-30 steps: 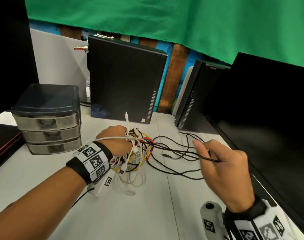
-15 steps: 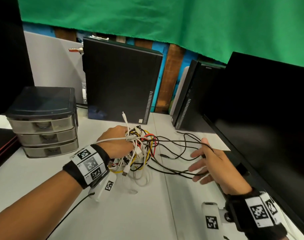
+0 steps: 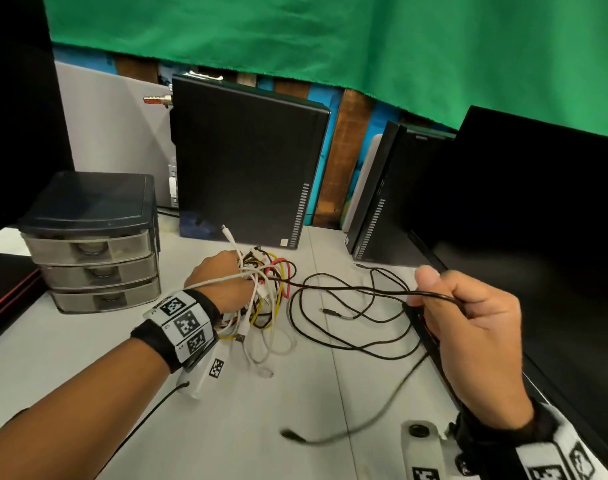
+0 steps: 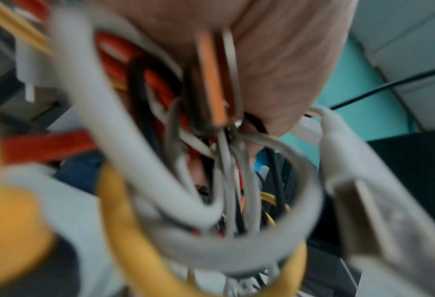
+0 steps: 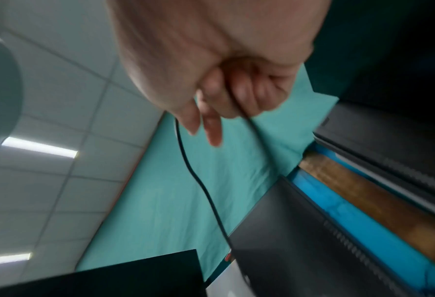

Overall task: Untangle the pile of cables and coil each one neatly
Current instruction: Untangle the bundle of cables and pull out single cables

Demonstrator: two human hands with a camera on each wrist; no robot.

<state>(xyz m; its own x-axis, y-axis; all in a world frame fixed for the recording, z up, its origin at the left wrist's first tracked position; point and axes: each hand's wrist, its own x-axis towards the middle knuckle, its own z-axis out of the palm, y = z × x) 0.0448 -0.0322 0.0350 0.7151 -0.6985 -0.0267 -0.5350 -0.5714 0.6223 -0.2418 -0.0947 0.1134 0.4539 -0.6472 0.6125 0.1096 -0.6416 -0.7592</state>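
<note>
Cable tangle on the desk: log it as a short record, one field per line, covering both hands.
left hand: grips the tangled bundle of white, yellow, red and black cables
right hand: holds the black cable, raised off the table
black cable path: runs from the bundle to the right hand; loose loops lie on the table
coiled cables: none visible
nearby: drawer unit at left

The right hand (image 5: 211,60) fills the upper part of the view, blurred, fingers (image 5: 244,92) curled around a thin black cable (image 5: 206,193). The cable hangs in two strands from the hand, down toward a black computer case (image 5: 313,241). Behind are a green cloth (image 5: 173,201), a tiled ceiling (image 5: 59,100) with lit light strips (image 5: 40,147), and a wooden board (image 5: 379,201).
</note>
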